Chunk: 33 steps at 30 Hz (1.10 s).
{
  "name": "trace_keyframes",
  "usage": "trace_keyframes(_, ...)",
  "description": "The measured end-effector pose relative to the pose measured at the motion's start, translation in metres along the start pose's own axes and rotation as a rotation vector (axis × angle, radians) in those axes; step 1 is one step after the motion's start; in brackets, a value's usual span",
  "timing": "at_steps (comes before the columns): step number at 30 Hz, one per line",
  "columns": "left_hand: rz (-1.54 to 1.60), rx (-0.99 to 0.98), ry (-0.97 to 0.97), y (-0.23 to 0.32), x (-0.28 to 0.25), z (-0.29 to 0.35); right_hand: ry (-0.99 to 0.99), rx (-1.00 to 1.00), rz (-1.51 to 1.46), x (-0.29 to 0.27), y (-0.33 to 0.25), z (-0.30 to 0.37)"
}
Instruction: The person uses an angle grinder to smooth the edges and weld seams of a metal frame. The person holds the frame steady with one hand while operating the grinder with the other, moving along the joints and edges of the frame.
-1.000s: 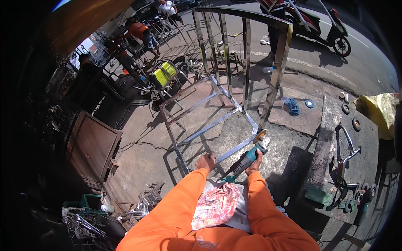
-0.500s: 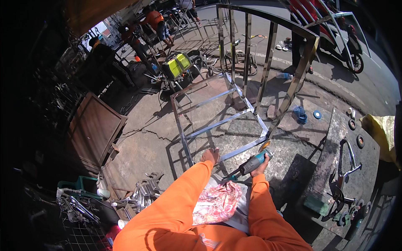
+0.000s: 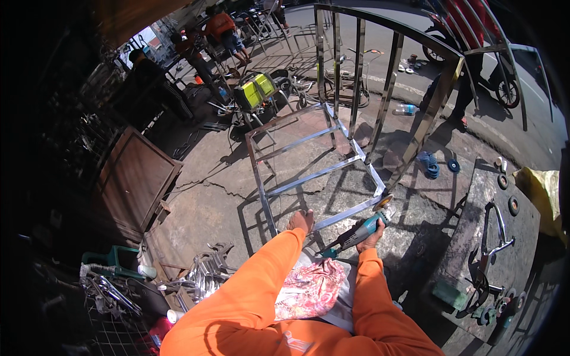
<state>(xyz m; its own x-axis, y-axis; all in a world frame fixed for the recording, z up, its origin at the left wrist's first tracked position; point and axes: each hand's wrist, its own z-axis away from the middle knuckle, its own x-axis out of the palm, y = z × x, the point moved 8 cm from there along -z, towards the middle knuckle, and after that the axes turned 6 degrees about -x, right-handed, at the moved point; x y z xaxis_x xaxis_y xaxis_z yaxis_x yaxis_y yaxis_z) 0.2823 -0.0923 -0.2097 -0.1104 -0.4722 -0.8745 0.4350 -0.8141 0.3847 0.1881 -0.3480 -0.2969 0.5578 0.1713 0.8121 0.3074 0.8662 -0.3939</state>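
In my right hand is a teal and dark grey angle grinder, its fingers closed round the body. The grinder's orange-brown disc is at the near right corner of a shiny metal frame, where an upright post meets the lower bars; I cannot tell whether it touches. My left hand is closed on the near bar of that frame, to the left of the grinder. A pink patterned cloth lies across my lap between my orange sleeves.
A worn work slab at the right holds discs and a bent metal piece. Blue coiled material lies beyond the frame. A yellow-green machine stands farther back. Metal parts lie left of me. People work behind; another person carries barred metalwork.
The view has shifted slightly, so the frame and grinder appear a little farther right. At the upper right, the person with the metalwork has moved rightward. Both my hands keep their holds.
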Motion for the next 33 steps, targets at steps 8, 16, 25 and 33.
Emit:
trace_keyframes(8,-0.081,0.021,0.037,0.002,-0.001,0.001,0.1,0.124,-0.059,-0.005,0.006,0.009)
trace_keyframes(16,-0.168,0.064,0.075,-0.006,0.016,-0.019,0.063,0.08,-0.179,-0.015,0.016,-0.007)
trace_keyframes(25,-0.198,0.149,0.096,0.004,0.016,-0.005,0.005,-0.097,-0.036,0.004,-0.01,-0.008)
trace_keyframes(33,-0.264,0.179,0.113,0.015,0.006,0.011,0.225,0.237,-0.182,-0.028,0.011,-0.003)
